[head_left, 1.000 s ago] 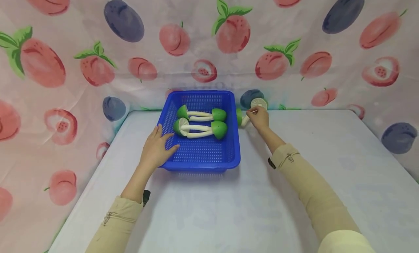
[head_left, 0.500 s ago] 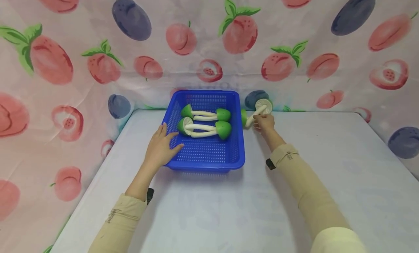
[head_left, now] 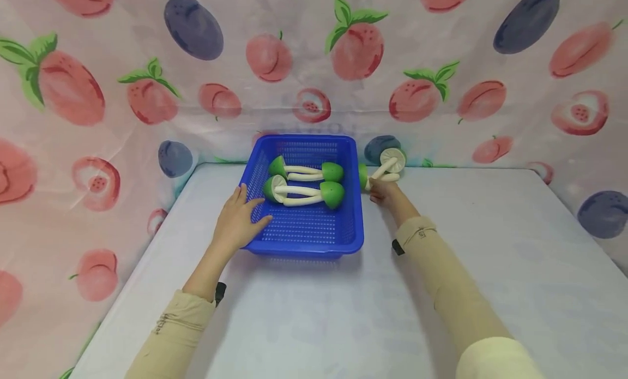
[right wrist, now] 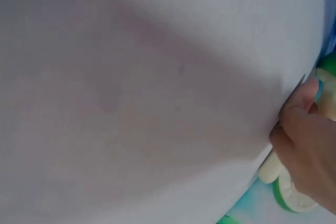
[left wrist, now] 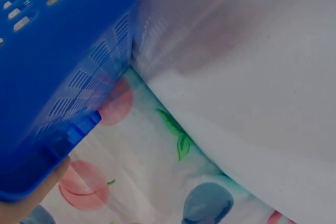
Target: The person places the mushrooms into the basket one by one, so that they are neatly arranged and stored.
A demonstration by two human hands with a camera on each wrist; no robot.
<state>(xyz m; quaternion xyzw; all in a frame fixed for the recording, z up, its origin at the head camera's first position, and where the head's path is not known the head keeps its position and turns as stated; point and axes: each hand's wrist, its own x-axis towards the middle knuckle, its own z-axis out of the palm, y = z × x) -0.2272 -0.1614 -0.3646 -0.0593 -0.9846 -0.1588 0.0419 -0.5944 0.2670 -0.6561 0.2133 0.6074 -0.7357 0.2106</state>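
At the fingertips of the right hand, its grasp unclear, lie green-capped, white-stemmed mushrooms, one showing gills; the left hand, fingers spread, touches the blue basket.

A blue perforated basket sits upright on the bench, a left hand on its left rim. Inside, four green-capped mushrooms with white stems lie in two pairs, caps at opposite ends. Just right of it, a right hand pinches a fifth mushroom; the sixth mushroom shows its pale gills, stem slanting toward the basket.
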